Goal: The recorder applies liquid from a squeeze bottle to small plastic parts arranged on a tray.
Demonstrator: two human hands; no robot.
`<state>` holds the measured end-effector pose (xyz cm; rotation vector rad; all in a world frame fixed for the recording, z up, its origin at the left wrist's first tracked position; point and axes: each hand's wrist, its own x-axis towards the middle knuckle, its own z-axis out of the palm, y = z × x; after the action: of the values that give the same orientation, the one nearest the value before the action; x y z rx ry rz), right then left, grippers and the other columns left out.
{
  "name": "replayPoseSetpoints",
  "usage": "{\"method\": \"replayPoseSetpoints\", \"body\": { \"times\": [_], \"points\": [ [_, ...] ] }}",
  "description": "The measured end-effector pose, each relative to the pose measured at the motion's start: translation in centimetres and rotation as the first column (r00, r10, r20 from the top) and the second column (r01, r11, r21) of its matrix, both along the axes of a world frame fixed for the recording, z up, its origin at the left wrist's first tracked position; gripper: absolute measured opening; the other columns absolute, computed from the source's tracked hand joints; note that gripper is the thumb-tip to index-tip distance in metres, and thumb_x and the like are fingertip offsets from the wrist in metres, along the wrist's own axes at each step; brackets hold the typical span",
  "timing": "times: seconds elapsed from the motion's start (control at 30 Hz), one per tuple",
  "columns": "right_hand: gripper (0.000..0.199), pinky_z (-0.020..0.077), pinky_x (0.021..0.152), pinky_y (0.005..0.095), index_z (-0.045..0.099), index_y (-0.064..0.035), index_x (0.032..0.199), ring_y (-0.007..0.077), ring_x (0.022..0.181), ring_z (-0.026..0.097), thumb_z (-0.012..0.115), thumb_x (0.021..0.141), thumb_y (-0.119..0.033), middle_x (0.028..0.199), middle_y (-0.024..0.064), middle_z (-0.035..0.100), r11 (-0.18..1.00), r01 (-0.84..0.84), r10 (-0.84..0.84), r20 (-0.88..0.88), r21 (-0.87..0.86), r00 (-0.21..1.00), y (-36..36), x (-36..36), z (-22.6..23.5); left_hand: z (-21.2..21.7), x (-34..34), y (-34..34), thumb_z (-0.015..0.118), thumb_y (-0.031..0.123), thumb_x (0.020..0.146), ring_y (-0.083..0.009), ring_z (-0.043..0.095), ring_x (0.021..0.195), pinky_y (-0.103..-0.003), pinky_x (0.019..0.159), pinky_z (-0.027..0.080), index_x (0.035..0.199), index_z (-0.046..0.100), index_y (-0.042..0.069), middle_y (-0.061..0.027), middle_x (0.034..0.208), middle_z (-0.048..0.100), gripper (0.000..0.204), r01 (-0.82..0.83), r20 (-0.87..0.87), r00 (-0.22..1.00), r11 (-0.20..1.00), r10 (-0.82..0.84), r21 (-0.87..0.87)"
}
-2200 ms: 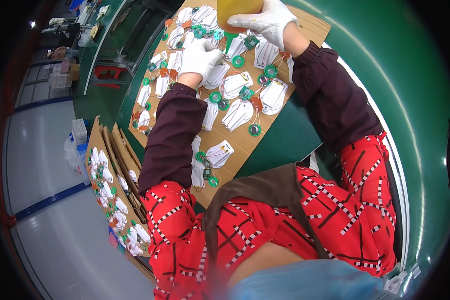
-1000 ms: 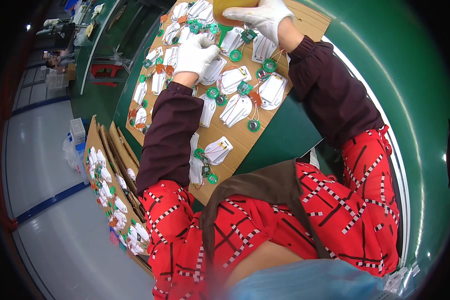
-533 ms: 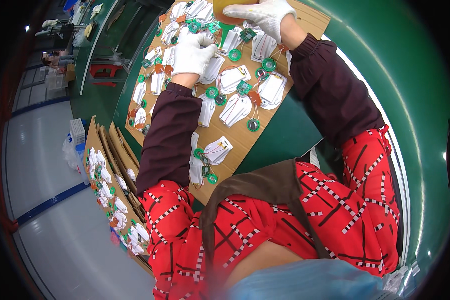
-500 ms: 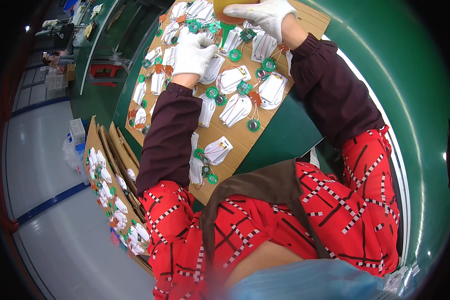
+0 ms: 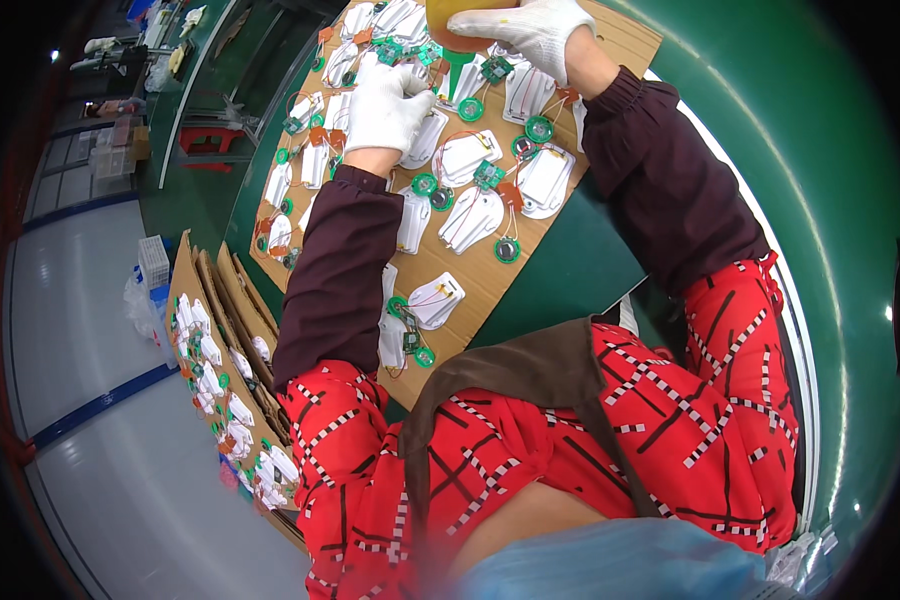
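A cardboard sheet [image 5: 470,290] carries many white plastic casings [image 5: 470,157], wired to green circuit boards [image 5: 489,176] and round green-rimmed discs [image 5: 507,249]. At the top edge, my white-gloved right hand [image 5: 535,35] is wrapped round an amber bottle [image 5: 468,25], partly cut off by the frame. Its green tapered nozzle [image 5: 456,78] points down among the casings. Left of the nozzle, my gloved left hand [image 5: 385,112] rests low over the casings with thumb and fingers curled together. Whatever its fingertips pinch is hidden.
Beneath the cardboard lies a green table [image 5: 570,270], its pale edge strip curving down the right. More cardboard sheets [image 5: 205,290] bearing similar casings lean at the lower left. A red stool [image 5: 208,142] and a clear plastic box [image 5: 115,162] stand farther off.
My left hand's fingers have shifted slightly, with the thumb and forefinger looking a little less bunched. The bottle and my right hand have stayed nearly in place.
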<state>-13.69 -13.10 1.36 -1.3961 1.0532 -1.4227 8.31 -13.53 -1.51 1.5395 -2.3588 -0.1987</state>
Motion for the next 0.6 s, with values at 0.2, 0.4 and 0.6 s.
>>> {"method": "replayPoseSetpoints", "body": {
  "times": [0.2,0.4,0.6],
  "points": [
    [0.059,0.048,0.082,0.0298,0.057,-0.002,0.112,0.0176,0.092,0.062,0.08,0.062,-0.023,0.101,0.0109,0.066,0.999,0.032,-0.031,-0.088,0.004,0.996,0.1,-0.12,0.32,0.36,-0.17,0.36,0.069,0.021,0.071,-0.0232,0.061,0.076,-0.031,0.071,0.047,0.077,0.068,0.004,-0.011,0.081,0.061,0.018,-0.015,0.053,0.998,0.999,0.018,-0.049],
    [0.058,0.0479,0.082,0.0299,0.057,-0.0011,0.112,0.0183,0.092,0.062,0.08,0.062,-0.022,0.101,0.0114,0.065,1.0,0.018,-0.017,-0.06,0.008,0.998,0.13,-0.05,0.31,0.21,-0.01,0.27,0.07,0.024,0.067,-0.0255,0.058,0.083,-0.035,0.076,0.047,0.076,0.071,0.009,-0.01,0.086,0.059,0.017,-0.036,0.074,0.996,0.997,0.041,-0.076],
    [0.057,0.0477,0.083,0.0299,0.057,-0.0011,0.112,0.0171,0.093,0.061,0.079,0.063,-0.018,0.103,0.0104,0.065,1.0,-0.03,0.03,0.018,-0.006,0.999,-0.19,0.1,-0.2,0.22,-0.17,0.45,0.069,0.025,0.065,-0.0266,0.055,0.093,-0.039,0.083,0.044,0.076,0.073,0.014,-0.0052,0.095,0.058,0.016,-0.065,0.102,0.992,0.992,0.076,-0.107]
  ]
}}
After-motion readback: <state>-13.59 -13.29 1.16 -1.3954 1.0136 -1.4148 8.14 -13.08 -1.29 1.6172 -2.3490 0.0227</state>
